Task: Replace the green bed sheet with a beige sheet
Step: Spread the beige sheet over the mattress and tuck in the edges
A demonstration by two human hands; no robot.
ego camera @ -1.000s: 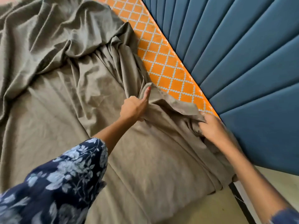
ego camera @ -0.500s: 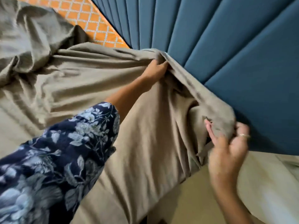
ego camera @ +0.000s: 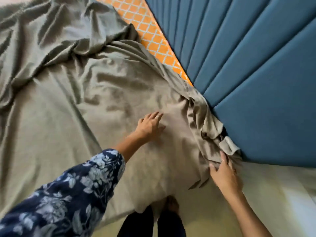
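A beige sheet point(ego camera: 71, 106) lies spread and wrinkled over the bed, bunched at the far left and along the headboard side. My left hand point(ego camera: 150, 124) rests flat on the sheet with straight, spread fingers. My right hand point(ego camera: 224, 173) is at the bed's near corner, its fingers against the gathered corner of the sheet point(ego camera: 220, 141) where it meets the headboard. A strip of orange patterned mattress point(ego camera: 153, 36) shows uncovered along the headboard. No green sheet is in view.
A blue padded headboard point(ego camera: 248, 65) with vertical panels runs along the right. My feet point(ego camera: 171, 205) stand on a pale floor point(ego camera: 213, 216) beside the bed. My left sleeve point(ego camera: 68, 194) is dark blue with flowers.
My left hand has let go of the raised sheet edge and now lies flat on the bed. The lifted sheet has dropped over the corner. My right hand moved down to the corner.
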